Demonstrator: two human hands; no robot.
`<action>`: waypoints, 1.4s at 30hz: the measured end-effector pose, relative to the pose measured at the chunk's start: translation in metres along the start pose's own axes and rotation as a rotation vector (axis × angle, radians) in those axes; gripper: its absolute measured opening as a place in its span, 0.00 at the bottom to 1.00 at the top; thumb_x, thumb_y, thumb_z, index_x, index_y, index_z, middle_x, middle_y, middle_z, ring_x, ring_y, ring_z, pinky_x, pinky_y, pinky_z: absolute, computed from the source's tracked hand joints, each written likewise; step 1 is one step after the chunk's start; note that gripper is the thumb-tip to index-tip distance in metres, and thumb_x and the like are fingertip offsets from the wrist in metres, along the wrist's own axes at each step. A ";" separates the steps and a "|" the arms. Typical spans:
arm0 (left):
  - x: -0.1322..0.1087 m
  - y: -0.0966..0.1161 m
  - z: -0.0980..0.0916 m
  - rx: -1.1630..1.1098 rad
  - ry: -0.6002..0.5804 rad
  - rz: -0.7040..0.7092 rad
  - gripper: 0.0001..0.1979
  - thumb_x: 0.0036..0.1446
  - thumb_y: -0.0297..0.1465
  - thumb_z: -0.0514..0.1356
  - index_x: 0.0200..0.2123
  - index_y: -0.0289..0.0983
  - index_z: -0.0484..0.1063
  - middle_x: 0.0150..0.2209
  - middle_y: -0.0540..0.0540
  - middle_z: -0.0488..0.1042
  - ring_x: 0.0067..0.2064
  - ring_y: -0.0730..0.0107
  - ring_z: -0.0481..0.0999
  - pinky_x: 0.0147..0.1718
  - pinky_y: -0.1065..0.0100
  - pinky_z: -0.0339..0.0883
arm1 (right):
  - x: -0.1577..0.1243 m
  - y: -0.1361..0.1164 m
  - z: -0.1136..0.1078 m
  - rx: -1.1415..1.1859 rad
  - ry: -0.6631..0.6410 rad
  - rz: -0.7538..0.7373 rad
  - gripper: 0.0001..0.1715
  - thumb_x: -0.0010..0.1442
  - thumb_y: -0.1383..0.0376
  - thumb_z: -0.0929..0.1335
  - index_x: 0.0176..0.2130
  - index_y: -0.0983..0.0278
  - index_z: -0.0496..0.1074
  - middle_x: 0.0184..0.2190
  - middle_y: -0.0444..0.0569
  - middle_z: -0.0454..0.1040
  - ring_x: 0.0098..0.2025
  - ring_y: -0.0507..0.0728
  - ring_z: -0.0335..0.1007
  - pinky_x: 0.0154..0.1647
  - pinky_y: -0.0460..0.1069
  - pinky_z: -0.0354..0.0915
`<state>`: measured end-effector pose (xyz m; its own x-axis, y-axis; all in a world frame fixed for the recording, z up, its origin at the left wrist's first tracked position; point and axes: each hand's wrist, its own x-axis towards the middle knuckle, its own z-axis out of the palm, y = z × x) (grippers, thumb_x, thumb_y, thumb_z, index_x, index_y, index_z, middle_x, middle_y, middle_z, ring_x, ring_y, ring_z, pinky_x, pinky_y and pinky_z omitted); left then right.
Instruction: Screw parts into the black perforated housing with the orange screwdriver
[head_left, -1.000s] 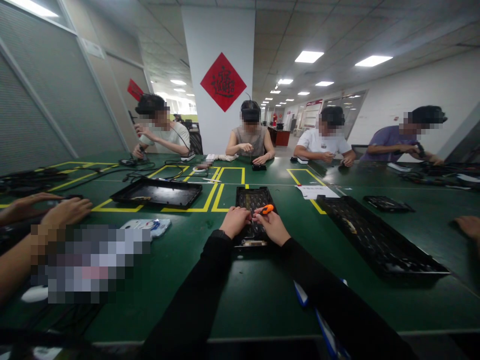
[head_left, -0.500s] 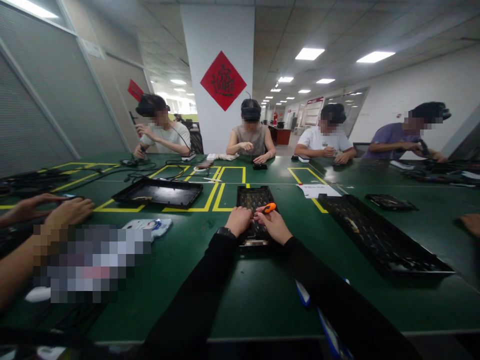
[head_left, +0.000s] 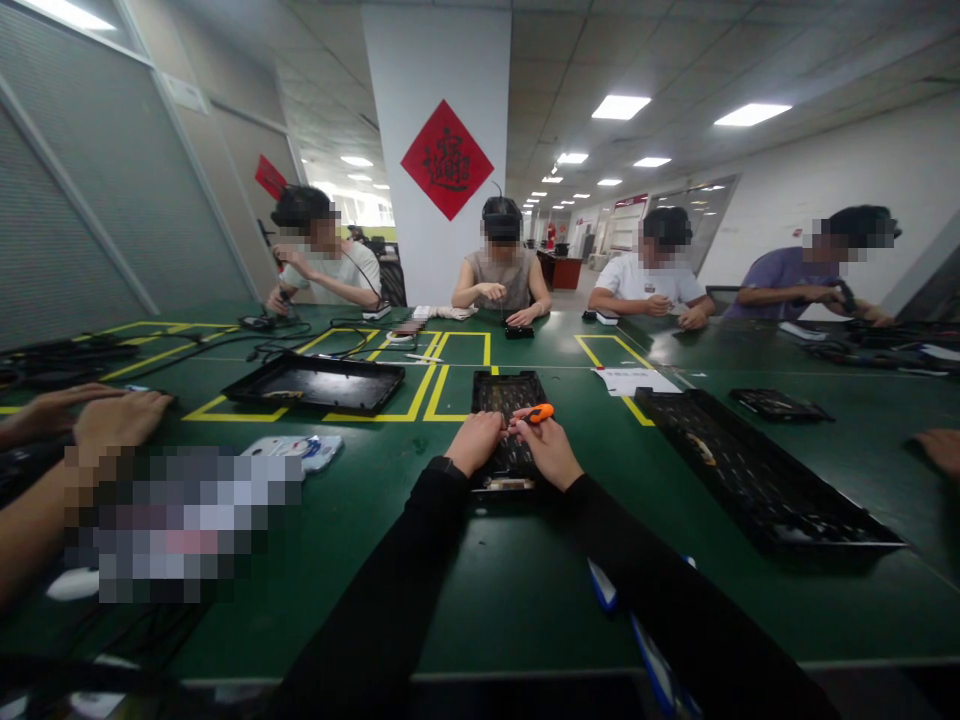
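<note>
A black rectangular tray-like part lies in front of me on the green table, with a pale strip near its front end. My right hand is closed round an orange-handled tool above the right side of this part. My left hand rests at the part's left edge, fingers bent inward; whatever its fingertips may hold is too small to make out. Both hands are close together over the part, fingertips nearly meeting.
A black tray lies at the left, and a long black tray at the right beside a white paper. A plastic packet is near a person's hands. Several people sit across the table.
My left hand has turned slightly, and its sleeve now covers most of the wrist. The neighbour's hands at the left have shifted a little to the left. The orange-handled tool stays in about the same place.
</note>
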<state>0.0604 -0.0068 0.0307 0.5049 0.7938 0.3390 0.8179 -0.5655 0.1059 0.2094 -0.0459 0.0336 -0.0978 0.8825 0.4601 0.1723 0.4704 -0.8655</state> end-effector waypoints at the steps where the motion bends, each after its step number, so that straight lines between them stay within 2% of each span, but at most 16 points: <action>1: 0.000 0.000 0.000 -0.046 0.007 -0.002 0.11 0.56 0.35 0.50 0.34 0.33 0.66 0.35 0.40 0.70 0.40 0.64 0.68 0.39 0.65 0.58 | 0.000 -0.001 0.000 0.000 0.022 0.000 0.15 0.56 0.59 0.62 0.41 0.65 0.66 0.36 0.51 0.72 0.37 0.55 0.72 0.40 0.51 0.68; 6: 0.000 -0.003 0.002 -0.356 0.068 -0.050 0.07 0.52 0.32 0.54 0.32 0.35 0.68 0.32 0.46 0.71 0.35 0.70 0.69 0.35 0.70 0.61 | 0.000 -0.003 -0.002 0.031 0.125 -0.014 0.16 0.57 0.57 0.61 0.41 0.65 0.64 0.35 0.51 0.72 0.34 0.54 0.73 0.38 0.51 0.69; 12: 0.000 -0.007 0.008 -0.630 0.150 -0.056 0.08 0.51 0.30 0.54 0.35 0.35 0.69 0.31 0.49 0.72 0.32 0.74 0.70 0.34 0.72 0.62 | 0.000 -0.004 -0.003 0.033 0.203 -0.020 0.17 0.57 0.55 0.61 0.40 0.64 0.64 0.35 0.51 0.72 0.33 0.53 0.72 0.37 0.50 0.70; 20: 0.000 -0.008 0.009 -0.628 0.195 -0.088 0.10 0.54 0.29 0.52 0.37 0.36 0.71 0.36 0.46 0.73 0.37 0.72 0.70 0.39 0.69 0.62 | 0.001 -0.006 -0.003 0.033 0.196 -0.013 0.18 0.56 0.55 0.61 0.40 0.65 0.64 0.35 0.51 0.72 0.33 0.53 0.72 0.37 0.50 0.69; 37: 0.001 -0.009 0.011 -0.677 0.228 -0.081 0.11 0.53 0.31 0.52 0.36 0.35 0.72 0.34 0.46 0.74 0.35 0.71 0.70 0.36 0.70 0.63 | -0.003 -0.012 -0.002 0.022 0.184 -0.056 0.16 0.57 0.57 0.61 0.40 0.65 0.66 0.33 0.50 0.72 0.34 0.54 0.72 0.36 0.51 0.69; 42: 0.001 -0.011 0.013 -0.713 0.248 -0.076 0.11 0.53 0.30 0.52 0.36 0.35 0.72 0.33 0.46 0.73 0.34 0.72 0.70 0.35 0.71 0.63 | -0.004 -0.017 0.000 -0.095 0.103 -0.120 0.14 0.58 0.60 0.60 0.41 0.64 0.66 0.37 0.51 0.71 0.37 0.55 0.71 0.40 0.51 0.67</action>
<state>0.0557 0.0033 0.0178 0.3086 0.8105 0.4980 0.4294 -0.5858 0.6874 0.2073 -0.0580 0.0467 -0.0231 0.8136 0.5810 0.2581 0.5663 -0.7827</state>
